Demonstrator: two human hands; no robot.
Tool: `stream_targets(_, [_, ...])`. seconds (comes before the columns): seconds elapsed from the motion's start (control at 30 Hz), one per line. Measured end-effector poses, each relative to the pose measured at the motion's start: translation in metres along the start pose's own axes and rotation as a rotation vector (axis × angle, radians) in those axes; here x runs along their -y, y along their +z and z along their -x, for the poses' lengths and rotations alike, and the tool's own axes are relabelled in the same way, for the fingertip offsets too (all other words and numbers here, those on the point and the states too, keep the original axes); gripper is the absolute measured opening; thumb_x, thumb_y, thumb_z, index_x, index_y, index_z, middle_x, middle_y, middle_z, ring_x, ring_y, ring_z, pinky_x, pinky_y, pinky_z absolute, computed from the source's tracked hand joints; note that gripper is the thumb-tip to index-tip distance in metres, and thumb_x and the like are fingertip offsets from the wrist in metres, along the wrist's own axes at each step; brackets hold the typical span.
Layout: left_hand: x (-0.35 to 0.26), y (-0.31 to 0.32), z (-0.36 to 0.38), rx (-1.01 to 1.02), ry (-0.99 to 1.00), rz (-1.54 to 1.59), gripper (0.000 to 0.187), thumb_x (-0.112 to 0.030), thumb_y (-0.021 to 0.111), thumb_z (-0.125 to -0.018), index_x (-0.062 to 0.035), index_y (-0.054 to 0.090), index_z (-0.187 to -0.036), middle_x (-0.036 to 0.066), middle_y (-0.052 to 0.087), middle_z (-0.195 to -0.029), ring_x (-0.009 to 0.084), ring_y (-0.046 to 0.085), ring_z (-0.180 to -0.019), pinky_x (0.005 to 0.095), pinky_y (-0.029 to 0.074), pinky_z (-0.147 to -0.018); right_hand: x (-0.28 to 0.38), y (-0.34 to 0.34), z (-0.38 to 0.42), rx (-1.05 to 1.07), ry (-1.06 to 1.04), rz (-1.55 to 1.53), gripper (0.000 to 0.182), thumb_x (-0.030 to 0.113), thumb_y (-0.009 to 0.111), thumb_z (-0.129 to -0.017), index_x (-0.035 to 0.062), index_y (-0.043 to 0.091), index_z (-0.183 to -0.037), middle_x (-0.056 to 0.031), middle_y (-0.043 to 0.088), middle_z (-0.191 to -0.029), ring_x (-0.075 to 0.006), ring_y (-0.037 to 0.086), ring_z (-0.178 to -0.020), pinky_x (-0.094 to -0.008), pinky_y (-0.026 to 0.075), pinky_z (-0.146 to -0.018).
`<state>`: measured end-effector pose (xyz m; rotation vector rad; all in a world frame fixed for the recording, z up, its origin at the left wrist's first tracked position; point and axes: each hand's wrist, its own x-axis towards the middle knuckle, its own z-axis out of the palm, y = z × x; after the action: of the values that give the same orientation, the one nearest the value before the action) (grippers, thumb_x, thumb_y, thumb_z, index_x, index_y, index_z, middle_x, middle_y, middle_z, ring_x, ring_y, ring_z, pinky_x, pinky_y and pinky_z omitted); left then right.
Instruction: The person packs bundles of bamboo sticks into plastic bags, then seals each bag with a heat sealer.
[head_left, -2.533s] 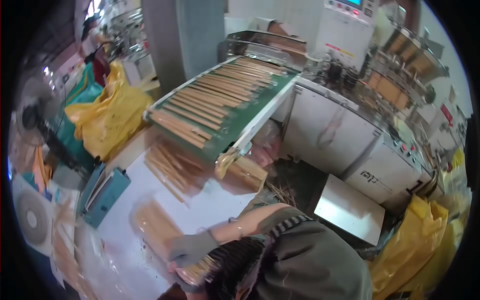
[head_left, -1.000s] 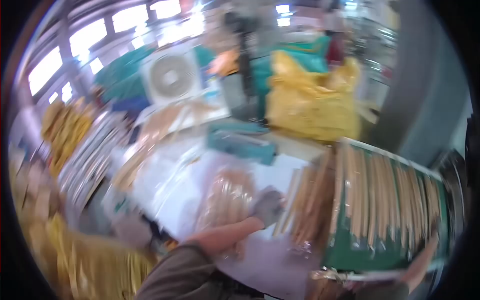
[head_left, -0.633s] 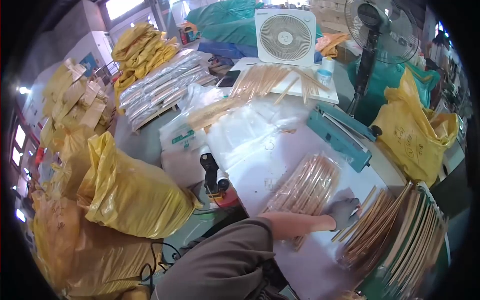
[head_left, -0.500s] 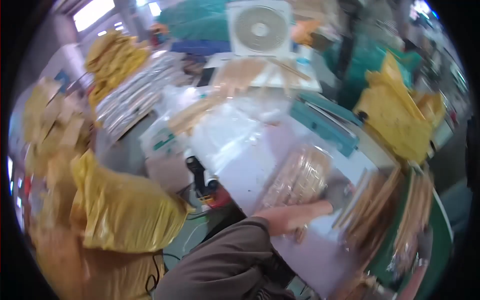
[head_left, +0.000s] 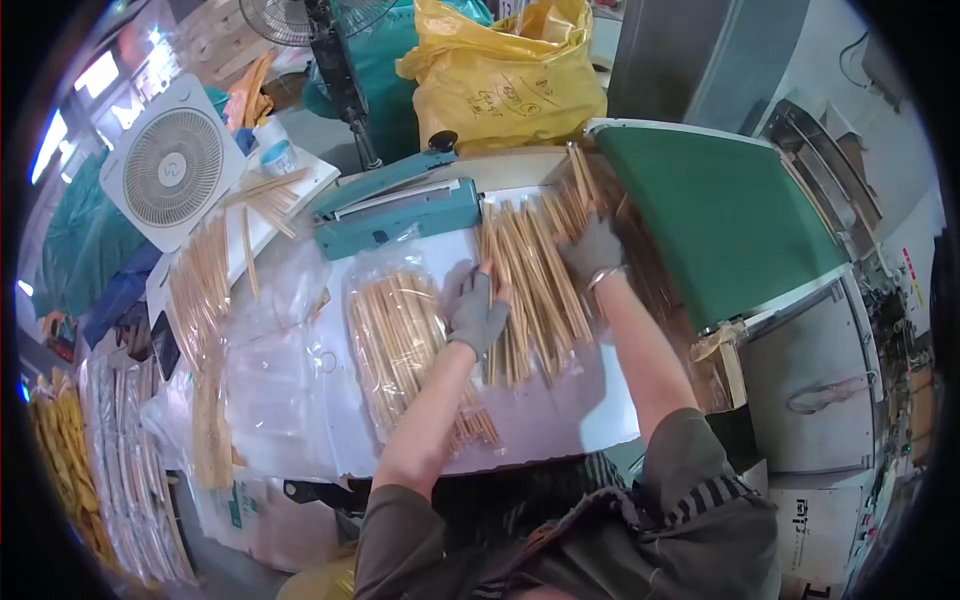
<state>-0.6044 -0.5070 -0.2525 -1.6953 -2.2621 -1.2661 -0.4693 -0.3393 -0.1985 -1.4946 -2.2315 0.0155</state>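
Note:
A wide spread of loose wooden chopsticks (head_left: 535, 290) lies on the white tabletop (head_left: 585, 420). My left hand (head_left: 478, 310), in a grey fingerless glove, has its fingers bent around the left edge of these chopsticks. At their upper right, my right hand (head_left: 595, 250), gloved alike, is closed around a bunch of chopsticks (head_left: 580, 175) whose ends stick out above it. The right fingertips are partly hidden. Left of my left hand lies a clear plastic bag of chopsticks (head_left: 390, 340), partly covered by my left forearm.
A teal bag sealer (head_left: 400, 218) sits behind the bag. A green sloped board (head_left: 715, 215) borders the right side. Empty clear bags (head_left: 275, 400) and more chopsticks (head_left: 200, 290) lie left, near a white fan (head_left: 170, 165). A yellow sack (head_left: 505, 85) stands at the back.
The view has swung to the right and become sharper. My left hand has left the bagged chopsticks for the loose ones, and both hands are now at the loose chopsticks.

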Motion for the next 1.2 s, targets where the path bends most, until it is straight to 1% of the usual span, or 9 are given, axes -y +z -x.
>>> stream_targets(0.2, [0.009, -0.014, -0.002, -0.025, -0.309, 0.285, 0.054, -0.034, 0.048, -0.085, -0.0063, 0.035, -0.129, 0.024, 0.048, -0.118, 0.036, 0.044, -0.112, 0.0397, 0.032, -0.097, -0.049, 0.017, -0.01, -0.127, -0.357, -0.349, 0.036, 0.018, 0.061, -0.076, 0.0037, 0.053, -0.108, -0.0156, 0.06, -0.082, -0.0276, 0.061, -0.076, -0.039, 0.049, -0.069])
stream_targets(0.33, [-0.015, -0.013, -0.011, 0.149, -0.193, 0.022, 0.059, -0.036, 0.046, -0.086, -0.001, 0.03, -0.131, 0.024, 0.041, -0.126, 0.0372, 0.036, -0.12, 0.0409, 0.026, -0.101, -0.065, 0.033, -0.022, 0.162, 0.159, -1.182, 0.041, 0.025, 0.06, -0.08, -0.0063, 0.052, -0.105, -0.0138, 0.06, -0.085, -0.0218, 0.06, -0.081, -0.0328, 0.048, -0.072])
stream_targets(0.4, [-0.043, 0.015, -0.01, 0.187, -0.044, -0.205, 0.061, -0.034, 0.046, -0.086, 0.0, 0.026, -0.132, 0.024, 0.035, -0.13, 0.0391, 0.031, -0.122, 0.0416, 0.024, -0.102, -0.01, 0.013, 0.002, -0.066, -0.033, -0.356, 0.044, 0.026, 0.065, -0.074, -0.0004, 0.052, -0.107, -0.0179, 0.058, -0.092, -0.0265, 0.057, -0.092, -0.0328, 0.046, -0.079])
stream_targets(0.47, [-0.035, 0.027, -0.009, 0.128, -0.041, -0.09, 0.059, -0.033, 0.047, -0.085, 0.0001, 0.029, -0.13, 0.024, 0.036, -0.128, 0.0392, 0.032, -0.121, 0.0417, 0.025, -0.102, -0.008, 0.008, -0.013, 0.123, -0.119, -0.211, 0.051, 0.022, 0.064, -0.071, 0.004, 0.048, -0.116, -0.0212, 0.054, -0.107, -0.0305, 0.054, -0.101, -0.0344, 0.043, -0.085])
stream_targets(0.53, [-0.031, 0.003, -0.009, 0.082, -0.085, -0.064, 0.054, -0.034, 0.048, -0.085, 0.0002, 0.036, -0.126, 0.023, 0.038, -0.126, 0.0382, 0.034, -0.118, 0.0412, 0.026, -0.101, -0.049, 0.005, -0.026, 0.291, -0.224, -0.977, 0.054, 0.013, 0.059, -0.072, 0.0066, 0.043, -0.124, -0.0178, 0.055, -0.111, -0.0347, 0.055, -0.094, -0.0382, 0.044, -0.085])
stream_targets(0.7, [-0.025, 0.004, -0.015, 0.008, -0.457, 0.09, 0.059, -0.042, 0.041, -0.089, 0.0053, 0.036, -0.124, 0.025, 0.04, -0.124, 0.0367, 0.036, -0.118, 0.0383, 0.029, -0.099, -0.099, 0.042, -0.035, -0.272, -0.254, -0.351, 0.069, 0.032, 0.061, -0.074, 0.0015, 0.033, -0.13, -0.0219, 0.051, -0.111, -0.0357, 0.049, -0.102, -0.0394, 0.04, -0.086])
stream_targets(0.9, [-0.063, 0.069, -0.034, -0.037, -0.384, -0.136, 0.049, -0.037, 0.048, -0.086, 0.0013, 0.041, -0.117, 0.021, 0.05, -0.112, 0.0325, 0.048, -0.105, 0.0371, 0.037, -0.089, -0.019, -0.025, -0.009, 0.444, 0.046, -0.439, 0.095, 0.058, 0.055, -0.071, -0.0012, 0.019, -0.135, -0.0269, 0.052, -0.113, -0.0392, 0.051, -0.107, -0.0404, 0.04, -0.09])
stream_targets(1.1, [-0.086, 0.019, -0.032, 0.103, -0.611, 0.358, 0.058, -0.035, 0.058, -0.082, 0.0054, 0.039, -0.119, 0.02, 0.053, -0.111, 0.0269, 0.053, -0.103, 0.0349, 0.042, -0.084, 0.0, -0.025, 0.036, 0.459, -0.064, -0.464, 0.088, 0.052, 0.062, -0.069, -0.0039, 0.03, -0.128, -0.0269, 0.057, -0.103, -0.0372, 0.058, -0.094, -0.0371, 0.046, -0.08])
stream_targets(1.2, [-0.121, -0.018, 0.012, 0.125, -0.668, 0.763, 0.054, -0.028, 0.058, -0.083, 0.0039, 0.038, -0.121, 0.017, 0.053, -0.113, 0.0229, 0.053, -0.102, 0.0327, 0.044, -0.085, -0.013, -0.048, 0.099, 0.809, -0.002, -1.222, 0.056, 0.031, 0.063, -0.079, -0.0047, 0.045, -0.118, -0.0175, 0.059, -0.105, -0.02, 0.059, -0.092, -0.0327, 0.047, -0.081])
